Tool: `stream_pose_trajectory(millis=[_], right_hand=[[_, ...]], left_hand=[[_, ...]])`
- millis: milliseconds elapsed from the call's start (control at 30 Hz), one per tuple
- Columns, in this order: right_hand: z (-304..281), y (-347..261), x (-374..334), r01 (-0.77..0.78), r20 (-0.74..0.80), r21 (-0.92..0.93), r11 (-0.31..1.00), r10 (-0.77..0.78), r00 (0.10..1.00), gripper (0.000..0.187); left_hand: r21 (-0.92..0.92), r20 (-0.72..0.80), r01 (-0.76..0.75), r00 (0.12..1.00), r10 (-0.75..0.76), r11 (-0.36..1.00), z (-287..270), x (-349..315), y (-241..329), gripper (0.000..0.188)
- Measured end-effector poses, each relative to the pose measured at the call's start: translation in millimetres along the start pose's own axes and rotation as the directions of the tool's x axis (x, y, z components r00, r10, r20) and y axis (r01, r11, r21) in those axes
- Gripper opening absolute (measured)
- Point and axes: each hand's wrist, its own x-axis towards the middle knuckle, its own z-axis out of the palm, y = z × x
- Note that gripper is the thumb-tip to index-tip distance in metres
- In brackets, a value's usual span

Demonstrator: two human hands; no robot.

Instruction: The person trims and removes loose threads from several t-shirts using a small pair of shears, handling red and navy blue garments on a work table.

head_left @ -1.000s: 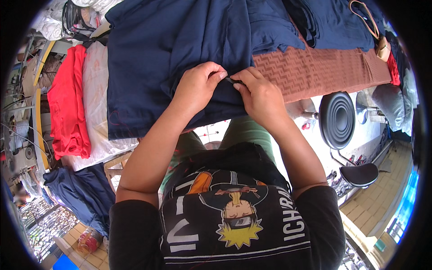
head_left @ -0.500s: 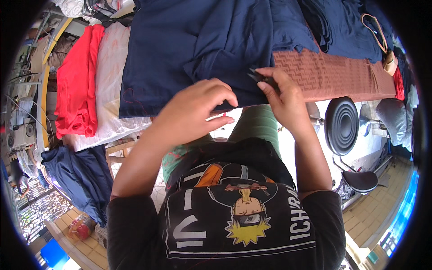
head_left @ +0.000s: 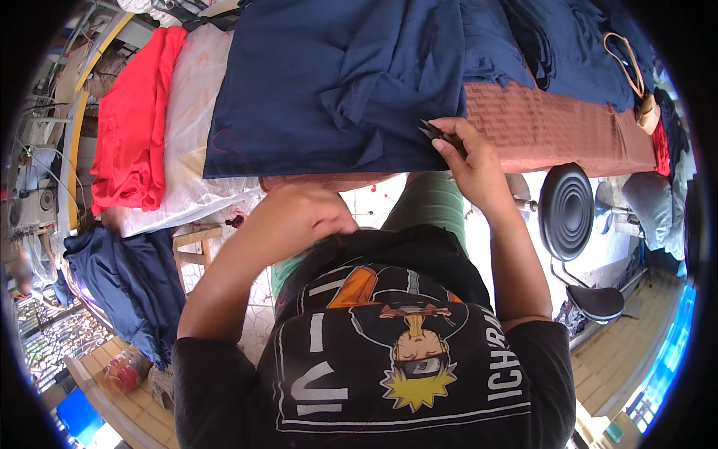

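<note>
In my right hand [head_left: 471, 153] is a pair of dark thread snips [head_left: 429, 132], its two pointed blades apart and aimed left over the cloth. That hand rests near the front edge of a navy blue garment [head_left: 299, 97], spread flat on the table with creases toward its right side. My left hand [head_left: 318, 213] is off the garment, low before my waist by the black shirt. Its fingers are curled closed; whatever they may hold is hidden. A loose red thread [head_left: 232, 146] lies on the garment's left corner.
Folded red cloth [head_left: 134, 127] and whitish plastic sheeting [head_left: 191, 112] lie to the left. Brown patterned cloth [head_left: 553, 127] covers the table on the right, under stacked navy garments [head_left: 568, 56]. A round black stool seat [head_left: 567, 212] stands at right; navy cloth [head_left: 131, 288] hangs lower left.
My left hand has drawn back from the garment's front edge toward my waist, its fingers curling closed. The right hand keeps the snips almost in place over the cloth.
</note>
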Motion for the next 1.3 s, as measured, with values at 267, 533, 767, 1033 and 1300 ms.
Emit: stream_pose_trajectory(millis=[267, 533, 767, 1033, 1300], right_hand=[[-9, -20, 27, -0.084, -0.056, 0.090, 0.992, 0.089, 0.994, 0.030], [10, -13, 61, -0.047, -0.024, -0.275, 0.960, 0.042, 0.999, 0.036], [-142, 17, 45, 0.232, -0.694, -0.026, 0.972, -0.184, 0.696, 0.025], [-227, 95, 25, -0.349, -0.168, -0.798, 0.491, 0.374, 0.912, 0.024], [-114, -45, 73, 0.234, 0.328, -0.670, 0.705, -0.001, 0.945, 0.033]], left_hand=[[0.338, -0.088, 0.496, 0.863, -0.498, 0.800, -70, -44, 48, 0.017], [0.261, -0.525, 0.233, 0.848, -0.065, 0.937, 38, 53, -21, 0.052], [0.314, -0.767, 0.386, 0.641, -0.007, 0.868, 20, 38, -36, 0.063], [0.347, -0.430, 0.027, 0.893, 0.134, 0.938, -9, -5, -35, 0.013], [0.217, -0.638, 0.237, 0.769, -0.047, 0.947, -18, -7, -64, 0.033]])
